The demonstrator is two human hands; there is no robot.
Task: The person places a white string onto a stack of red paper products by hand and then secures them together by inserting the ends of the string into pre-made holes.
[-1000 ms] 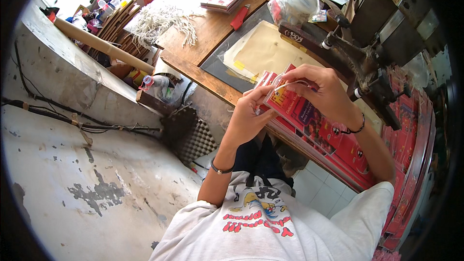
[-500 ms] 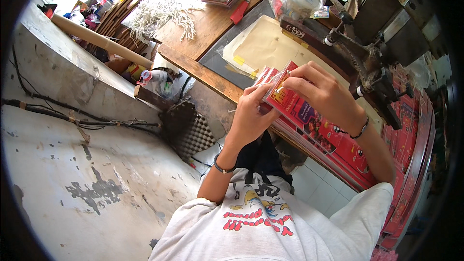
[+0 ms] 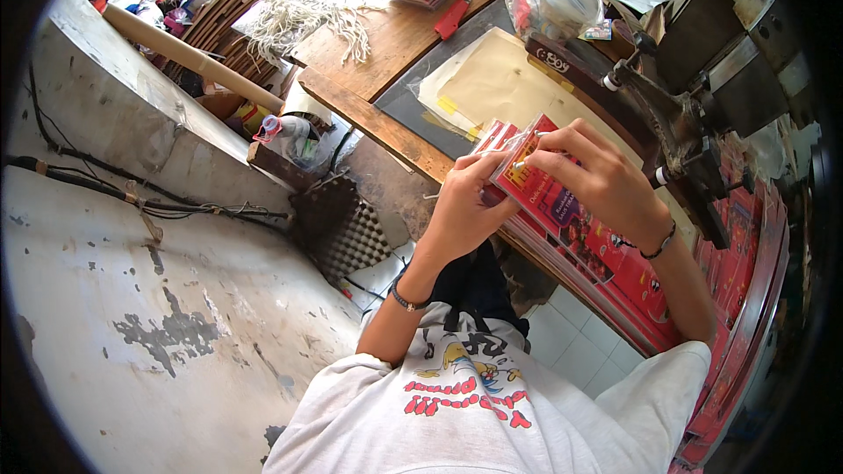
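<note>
My left hand (image 3: 461, 206) and my right hand (image 3: 597, 175) together hold a red printed card in a clear plastic sleeve (image 3: 527, 171) just above the front edge of the wooden worktable (image 3: 395, 44). The left thumb and fingers pinch its near corner. The right fingers curl over its top edge. Under the hands lies a long stack of red printed cards (image 3: 615, 263) running along the table edge toward the right.
A black metal press machine (image 3: 685, 123) stands just right of my hands. Cream sheets on a dark mat (image 3: 492, 79), a clear bag (image 3: 553, 0), a red cutter (image 3: 452, 17), white cords (image 3: 307, 9) and a cardboard tube (image 3: 189, 57) lie around. Concrete floor at left.
Both hands have stayed on the sleeved card, with the fingers shifting slightly along its edge. The view has moved a little.
</note>
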